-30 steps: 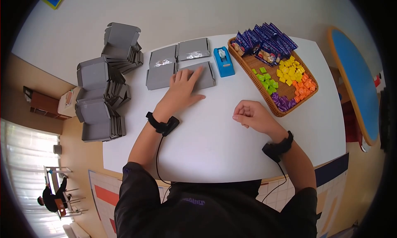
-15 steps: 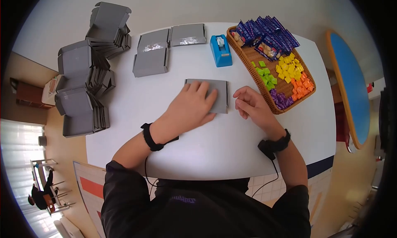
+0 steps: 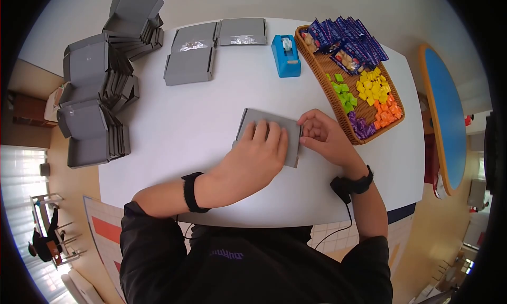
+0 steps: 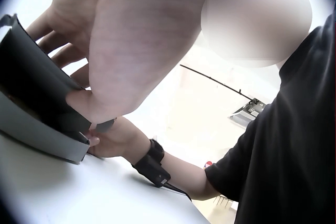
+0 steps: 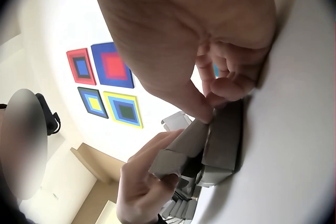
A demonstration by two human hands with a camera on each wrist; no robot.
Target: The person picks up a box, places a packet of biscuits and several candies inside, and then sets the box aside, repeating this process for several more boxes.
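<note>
A small grey cardboard box (image 3: 292, 145) lies slightly turned on the white table, close in front of the person. The left hand (image 3: 251, 164) spreads its fingers over the lid, and its thumb is at the near edge. In the left wrist view the lid (image 4: 39, 72) stands raised above the lower wall (image 4: 42, 135), with a dark gap between; what the box contains is hidden. At the box's right end the right hand (image 3: 330, 138) pinches the edge between thumb and forefinger, its other fingers curled. The right wrist view shows both hands at the partly open box (image 5: 223, 145).
Three closed grey boxes (image 3: 189, 66) lie at the back, with shiny clear tape showing. Near them stands a blue tape dispenser (image 3: 287, 64). A wicker basket (image 3: 325, 93) at right holds navy snack packets and coloured wrapped sweets. Stacks of open grey boxes (image 3: 87, 66) line the left side.
The left hand has drawn one grey box from the back group toward the person, where it now lies turned. The right hand has come to its right end and pinches it.
</note>
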